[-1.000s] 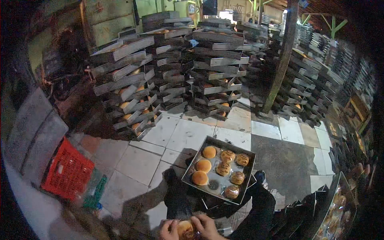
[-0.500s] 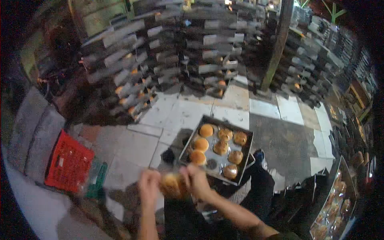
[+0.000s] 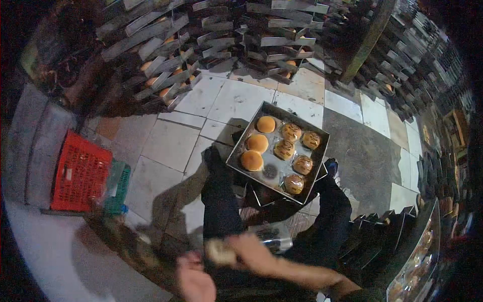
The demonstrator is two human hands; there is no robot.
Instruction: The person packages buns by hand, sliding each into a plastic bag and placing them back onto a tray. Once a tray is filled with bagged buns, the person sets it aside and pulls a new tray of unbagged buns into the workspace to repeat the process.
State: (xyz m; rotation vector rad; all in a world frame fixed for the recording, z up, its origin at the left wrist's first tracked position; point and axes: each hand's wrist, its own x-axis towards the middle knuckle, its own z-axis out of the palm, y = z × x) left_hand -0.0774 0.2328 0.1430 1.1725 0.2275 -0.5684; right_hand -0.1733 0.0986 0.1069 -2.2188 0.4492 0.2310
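Low in the head view, my right hand (image 3: 247,253) is closed on a bun (image 3: 220,252), blurred by motion. My left hand (image 3: 195,278) is just left of the bun and lower, with its fingers bent. Motion blur hides whether those fingers hold anything. Beyond my hands a square metal tray (image 3: 266,185) stands at a slant between my legs. Plain golden buns (image 3: 257,143) line its left side. Glossy buns with dark markings (image 3: 303,164), seemingly in clear wrappers, fill its middle and right.
A red plastic crate (image 3: 83,173) and a green crate (image 3: 118,186) stand on the left. Stacked trays (image 3: 282,53) with buns rise at the back. A wooden post (image 3: 370,43) stands right of them. Another tray of wrapped buns (image 3: 415,261) lies at lower right.
My view has tilted down, so the tray appears higher. Both hands have come lower and nearer my body. The bun was between both hands; now it is in my right hand, apart from the left.
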